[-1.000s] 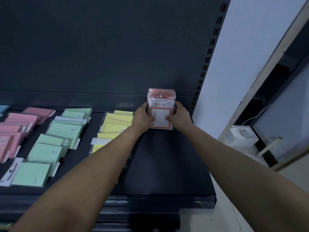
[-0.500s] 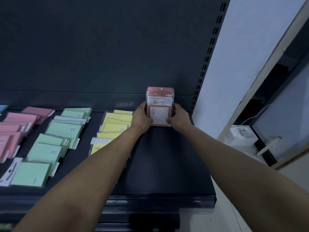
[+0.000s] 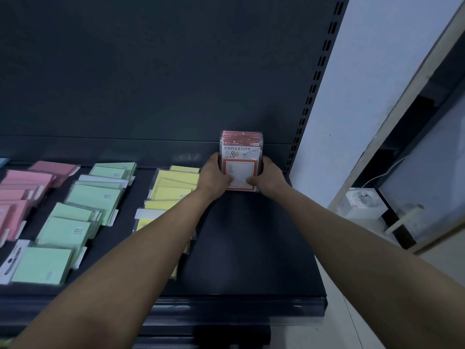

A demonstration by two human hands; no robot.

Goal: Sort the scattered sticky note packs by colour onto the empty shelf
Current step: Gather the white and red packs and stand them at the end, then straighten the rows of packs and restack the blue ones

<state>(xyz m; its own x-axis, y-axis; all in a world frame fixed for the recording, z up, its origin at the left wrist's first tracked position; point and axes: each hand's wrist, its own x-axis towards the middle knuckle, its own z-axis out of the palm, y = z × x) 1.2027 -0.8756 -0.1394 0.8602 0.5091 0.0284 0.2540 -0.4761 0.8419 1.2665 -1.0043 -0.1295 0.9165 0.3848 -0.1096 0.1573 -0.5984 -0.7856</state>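
- Risk first: we're holding several wrapped packs upright as one block. If our hands come away unevenly, the slick wrappers could slide and the block could fan out or tip forward onto its face.
- Second risk: we can't tell whether the block's back touches the panel behind it. If there's a gap, the packs may lean or topple backwards once we let go.
- Now the grip. Our left hand [image 3: 214,176] clamps the left edge of the stack of red-bordered packs [image 3: 240,159], thumb laid across the lower front face.
- Our right hand [image 3: 268,176] mirrors it on the right edge, thumb also on the front. The fingers behind are hidden, so we can't say how they lie.
- The stack stands on its lower edge at the back right of the shelf [image 3: 251,248], front label towards us, "UNIVERSITY" readable.
- Just left of our left hand lie the yellow packs [image 3: 173,187], flat and overlapping. One careless elbow there could scatter them.
- Further left, the green packs [image 3: 95,195], then the pink packs [image 3: 22,187], each colour in its own patch.
- Behind everything runs the dark back panel [image 3: 176,71], with the slotted upright [image 3: 312,96] near the stack's right.
- Off the shelf to the right, a white box [image 3: 362,202] sits low down, well apart from the work.
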